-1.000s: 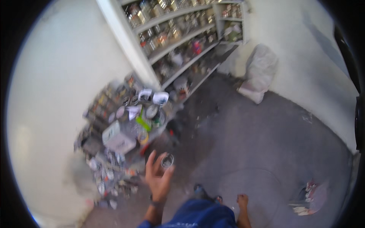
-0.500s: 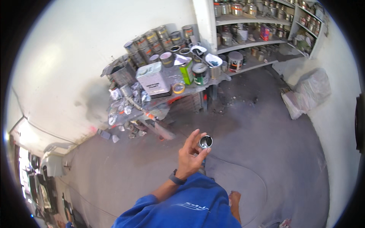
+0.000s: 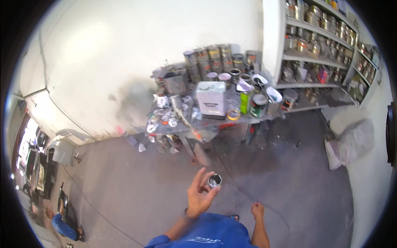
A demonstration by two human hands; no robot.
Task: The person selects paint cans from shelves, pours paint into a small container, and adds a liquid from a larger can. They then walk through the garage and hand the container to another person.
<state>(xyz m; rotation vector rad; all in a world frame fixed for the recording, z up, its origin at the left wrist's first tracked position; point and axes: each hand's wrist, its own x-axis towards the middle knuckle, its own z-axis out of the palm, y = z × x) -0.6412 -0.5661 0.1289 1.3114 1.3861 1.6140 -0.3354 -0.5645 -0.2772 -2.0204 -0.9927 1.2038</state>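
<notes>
My left hand (image 3: 200, 194) is raised over the floor in front of my body. Its thumb and fingers pinch a small round metal cup (image 3: 215, 180) by its sides. The cup's open top faces up, with a dark inside and a patch of grey; what it contains I cannot tell. Lower and to the right, my right hand (image 3: 257, 210) hangs beside my body with its fingers curled into a loose fist and nothing showing in it. Beyond the cup stands a cluttered bench, and neither hand touches it.
The bench (image 3: 173, 129) bears stacked paint tins (image 3: 202, 62), a square white can (image 3: 211, 100), a yellow tape roll (image 3: 233, 115) and a spray gun (image 3: 180, 108). Tin-filled shelves (image 3: 316, 58) rise behind. A hose (image 3: 240, 186) crosses the floor. Another person (image 3: 64, 225) crouches at far left.
The view has shifted, so the bench and shelves sit lower and farther right. My left hand still pinches the cup. My right hand now shows more fully, with its forearm.
</notes>
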